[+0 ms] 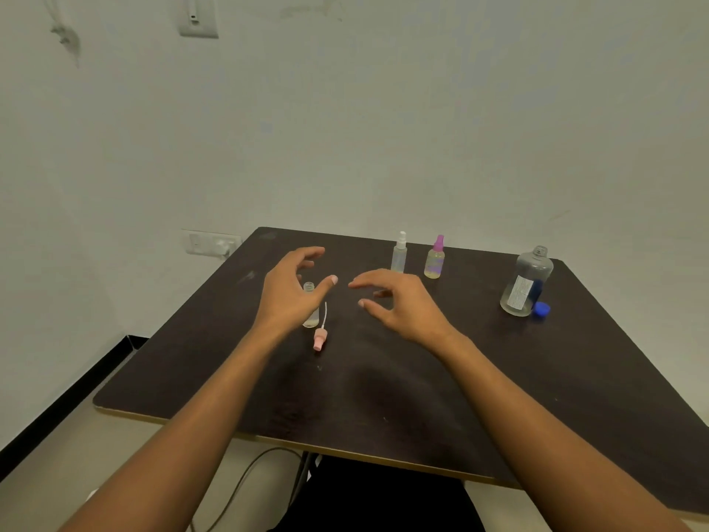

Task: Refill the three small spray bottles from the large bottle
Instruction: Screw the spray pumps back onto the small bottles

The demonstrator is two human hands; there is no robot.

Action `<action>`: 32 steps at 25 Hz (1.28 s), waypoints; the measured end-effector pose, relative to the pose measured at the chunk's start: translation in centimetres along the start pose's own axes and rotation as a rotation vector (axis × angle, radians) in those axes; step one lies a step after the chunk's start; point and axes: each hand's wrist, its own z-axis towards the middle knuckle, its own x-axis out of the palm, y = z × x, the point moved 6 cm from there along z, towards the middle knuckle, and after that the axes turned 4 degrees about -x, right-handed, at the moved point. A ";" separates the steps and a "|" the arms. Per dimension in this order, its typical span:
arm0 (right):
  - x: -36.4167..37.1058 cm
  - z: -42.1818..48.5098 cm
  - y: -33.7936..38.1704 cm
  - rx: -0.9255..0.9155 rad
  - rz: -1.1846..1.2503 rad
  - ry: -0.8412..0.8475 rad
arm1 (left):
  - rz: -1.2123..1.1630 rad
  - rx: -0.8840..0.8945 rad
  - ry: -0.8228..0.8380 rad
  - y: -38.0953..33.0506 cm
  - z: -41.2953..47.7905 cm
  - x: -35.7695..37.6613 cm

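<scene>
1 uncapped small bottle (311, 320) behind left hand (287, 293), 1 pink sprayer (320, 336) near, 1 white-topped bottle (399, 257) and 1 purple-topped bottle (434, 261) far, 1 large bottle (527, 280) and 1 blue cap (541, 309) right, left and right hand (403, 303) loosely spread, holding nothing

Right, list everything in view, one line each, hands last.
table: 1, dark brown, against the wall
large bottle: 1, clear, uncapped, table's far right
blue cap: 1, blue, beside the large bottle's base
white-topped spray bottle: 1, clear, upright near the far edge
purple-topped spray bottle: 1, yellowish, just right of it
open small bottle: 1, clear, upright, partly behind the left hand
pink spray head: 1, pink, white tube, lying beside the open small bottle
wall plates: 2, white, one by the table's far-left corner, one high up
cable: 1, grey, under the table
left hand: 1, fingers spread, holding nothing
right hand: 1, fingers relaxed, over mid-table, holding nothing
</scene>
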 end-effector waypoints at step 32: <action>-8.8 1.3 1.7 0.045 0.146 -0.335 | -0.034 -0.079 0.211 -0.5 -0.2 4.2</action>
